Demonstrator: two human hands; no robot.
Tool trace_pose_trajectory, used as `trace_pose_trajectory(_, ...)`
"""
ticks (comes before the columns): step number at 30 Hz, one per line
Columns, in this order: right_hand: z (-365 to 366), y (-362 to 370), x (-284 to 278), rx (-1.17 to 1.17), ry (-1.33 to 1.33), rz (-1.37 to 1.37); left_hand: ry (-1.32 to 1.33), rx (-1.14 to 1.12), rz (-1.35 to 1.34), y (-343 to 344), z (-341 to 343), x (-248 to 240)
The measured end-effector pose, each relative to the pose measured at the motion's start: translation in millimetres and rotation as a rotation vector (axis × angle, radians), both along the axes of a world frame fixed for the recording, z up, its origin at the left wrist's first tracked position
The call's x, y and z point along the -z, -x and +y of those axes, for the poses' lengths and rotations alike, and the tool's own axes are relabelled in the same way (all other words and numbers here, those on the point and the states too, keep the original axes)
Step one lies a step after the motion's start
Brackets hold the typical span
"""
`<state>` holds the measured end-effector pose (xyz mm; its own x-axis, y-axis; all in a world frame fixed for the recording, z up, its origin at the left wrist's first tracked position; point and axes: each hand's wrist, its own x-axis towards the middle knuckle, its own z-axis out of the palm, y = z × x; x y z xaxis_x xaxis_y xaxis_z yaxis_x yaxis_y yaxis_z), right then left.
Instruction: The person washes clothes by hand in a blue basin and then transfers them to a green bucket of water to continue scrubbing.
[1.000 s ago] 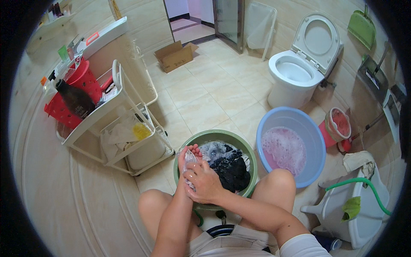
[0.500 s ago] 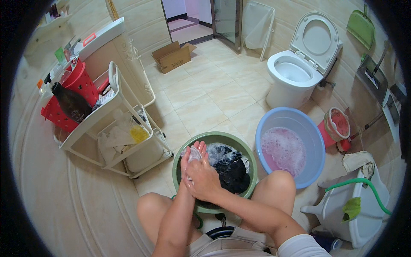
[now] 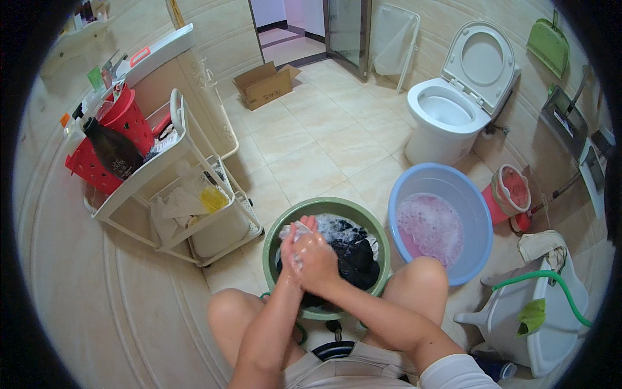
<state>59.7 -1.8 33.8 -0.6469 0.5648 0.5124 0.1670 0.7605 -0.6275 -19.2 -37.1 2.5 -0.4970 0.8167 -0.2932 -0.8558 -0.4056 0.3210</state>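
My hands are pressed together over the left part of a green basin (image 3: 383, 240) between my knees. Beneath, my left hand (image 3: 287, 262) is turned palm up, its fingertips showing beyond the right. On top, my right hand (image 3: 317, 260) is curled over the left palm. A small, wet white cloth (image 3: 299, 231) is squeezed between them, mostly hidden, and foam clings to the skin. Dark wet clothes (image 3: 355, 262) lie in sudsy water in the basin, with a strip of white fabric at their right edge.
Right of the green basin stands a blue basin (image 3: 483, 243) of pinkish foamy water. A white rolling cart (image 3: 194, 152) with red baskets is at the left. A toilet (image 3: 447, 113), a red bucket (image 3: 495, 206) and an overturned grey-white stool (image 3: 557, 324) with a green hose occupy the right.
My hands have shifted slightly right and closed more tightly together, with the right hand moving over the left palm. Less of the white cloth shows now. The view has shifted slightly.
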Motion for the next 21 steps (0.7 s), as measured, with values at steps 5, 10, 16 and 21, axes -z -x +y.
trace_pose_trajectory(5, 50.8, -1.1, -15.3, 0.290, 0.314, -0.129, 0.057, 0.068, 0.036, -42.6, 0.1, -9.6)
trace_pose_trajectory(10, 0.5, -2.2, -22.3, 0.007, 0.049, 0.108, -0.276, 0.104, -0.026, -1.1, -6.5, -4.3)
trace_pose_trajectory(16, 60.0, 8.6, -1.1, 0.283, 0.297, -0.053, 0.082, 0.040, -0.025, -42.8, -2.1, -35.6)
trace_pose_trajectory(21, 84.3, 2.9, 8.3, 0.257, 0.555, 0.072, -0.030, 0.078, 0.139, -24.1, -2.4, -37.5)
